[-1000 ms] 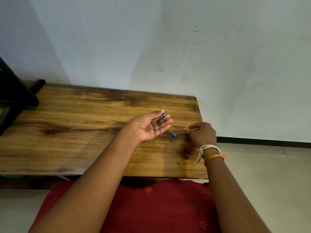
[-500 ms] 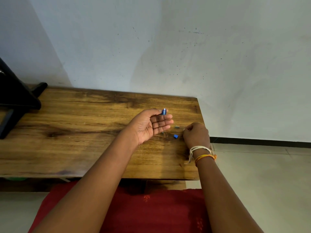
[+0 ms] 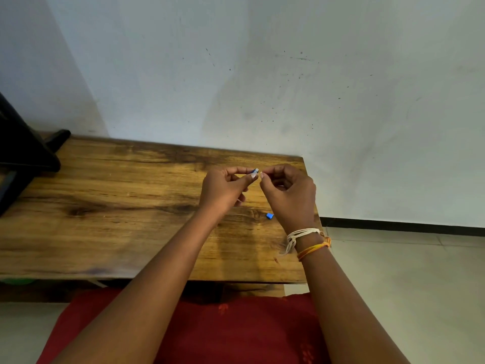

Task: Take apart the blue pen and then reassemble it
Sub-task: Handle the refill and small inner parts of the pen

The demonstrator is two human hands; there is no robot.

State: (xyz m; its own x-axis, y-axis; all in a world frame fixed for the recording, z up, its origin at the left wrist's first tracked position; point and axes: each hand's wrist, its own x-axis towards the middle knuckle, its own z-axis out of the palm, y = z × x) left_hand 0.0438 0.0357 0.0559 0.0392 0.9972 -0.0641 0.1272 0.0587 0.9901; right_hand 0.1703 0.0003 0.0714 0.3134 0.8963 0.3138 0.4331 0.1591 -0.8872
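I'm seeing my left hand (image 3: 223,189) pinching a small blue plastic pen piece (image 3: 255,171) — my right hand (image 3: 288,195), at its 3 o'clock, is pinching something too small to identify; another small blue pen part (image 3: 269,216) is lying on the wooden table (image 3: 118,206).

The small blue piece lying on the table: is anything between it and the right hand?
Nothing visible blocks it. The small blue piece lies bare on the table, just left of the right hand, which is raised and pinching something tiny beside the left hand.
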